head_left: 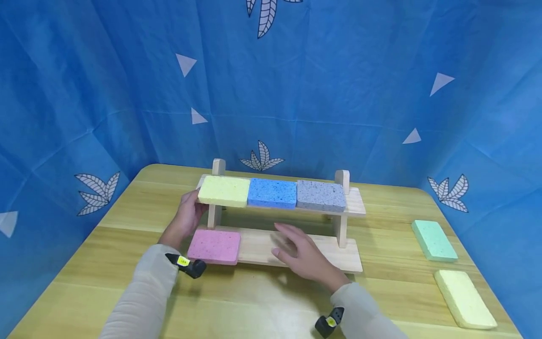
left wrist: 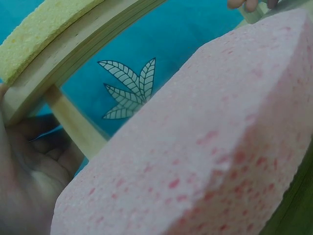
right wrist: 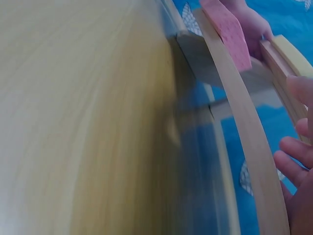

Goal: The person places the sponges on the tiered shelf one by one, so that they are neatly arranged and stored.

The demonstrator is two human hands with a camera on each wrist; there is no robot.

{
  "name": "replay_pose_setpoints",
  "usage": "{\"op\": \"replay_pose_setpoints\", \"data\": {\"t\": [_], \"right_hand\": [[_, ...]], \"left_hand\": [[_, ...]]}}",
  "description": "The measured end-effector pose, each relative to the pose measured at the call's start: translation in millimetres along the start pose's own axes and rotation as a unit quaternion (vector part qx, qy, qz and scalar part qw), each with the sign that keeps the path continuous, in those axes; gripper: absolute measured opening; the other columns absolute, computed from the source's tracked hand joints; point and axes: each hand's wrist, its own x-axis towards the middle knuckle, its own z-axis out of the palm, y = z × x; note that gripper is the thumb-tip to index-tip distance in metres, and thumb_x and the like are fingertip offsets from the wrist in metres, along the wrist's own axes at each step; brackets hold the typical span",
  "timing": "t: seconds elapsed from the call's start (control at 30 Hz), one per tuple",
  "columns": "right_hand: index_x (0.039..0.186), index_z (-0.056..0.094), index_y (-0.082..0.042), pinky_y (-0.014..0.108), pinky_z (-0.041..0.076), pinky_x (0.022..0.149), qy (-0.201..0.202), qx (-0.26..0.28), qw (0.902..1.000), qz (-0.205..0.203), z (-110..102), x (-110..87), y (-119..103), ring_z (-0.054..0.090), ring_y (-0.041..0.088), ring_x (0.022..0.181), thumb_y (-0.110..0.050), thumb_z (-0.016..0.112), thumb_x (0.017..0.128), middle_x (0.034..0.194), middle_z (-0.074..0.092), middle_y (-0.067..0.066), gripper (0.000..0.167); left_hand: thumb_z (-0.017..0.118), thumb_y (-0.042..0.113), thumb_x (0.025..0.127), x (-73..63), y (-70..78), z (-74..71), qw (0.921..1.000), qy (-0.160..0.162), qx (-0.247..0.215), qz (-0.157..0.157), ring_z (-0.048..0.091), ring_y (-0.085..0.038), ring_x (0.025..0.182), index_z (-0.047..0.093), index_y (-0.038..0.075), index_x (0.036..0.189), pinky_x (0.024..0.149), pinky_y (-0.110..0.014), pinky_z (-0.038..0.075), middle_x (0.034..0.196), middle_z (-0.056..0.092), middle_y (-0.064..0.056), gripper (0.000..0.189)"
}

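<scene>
A two-tier wooden rack point(head_left: 354, 202) stands on the table. At its left end my left hand point(head_left: 186, 217) grips the upper board, fingers beneath it in the left wrist view. On that board lie a pale yellow sponge point(head_left: 224, 190), a blue sponge point(head_left: 272, 192) and a grey sponge point(head_left: 321, 194), side by side. A pink sponge point(head_left: 214, 246) lies at the left of the lower board, close to my left wrist. My right hand point(head_left: 302, 254) is over the lower board's middle, fingers spread and loosely bent, holding nothing.
On the table's right side lie a mint green sponge point(head_left: 434, 240) and another pale yellow sponge point(head_left: 465, 299), near the edge. A blue curtain point(head_left: 322, 84) with leaf prints hangs behind and along both sides of the wooden table point(head_left: 237, 306).
</scene>
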Motion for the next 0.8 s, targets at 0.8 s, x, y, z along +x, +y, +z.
{"op": "replay_pose_setpoints", "data": {"t": [0.8], "right_hand": [[0.112, 0.065, -0.003, 0.012, 0.046, 0.08, 0.222, -0.056, 0.9731, 0.024, -81.1, -67.0, 50.3, 0.06, 0.007, 0.094, -0.008, 0.066, 0.086, 0.108, 0.068, 0.007, 0.027]], "left_hand": [[0.03, 0.024, 0.102, -0.7, 1.4, 1.1, 0.9999, 0.005, -0.009, -0.003, 0.057, -0.01, 0.106, 0.061, 0.014, 0.113, 0.1, -0.031, 0.042, 0.108, 0.061, 0.006, 0.034]]}}
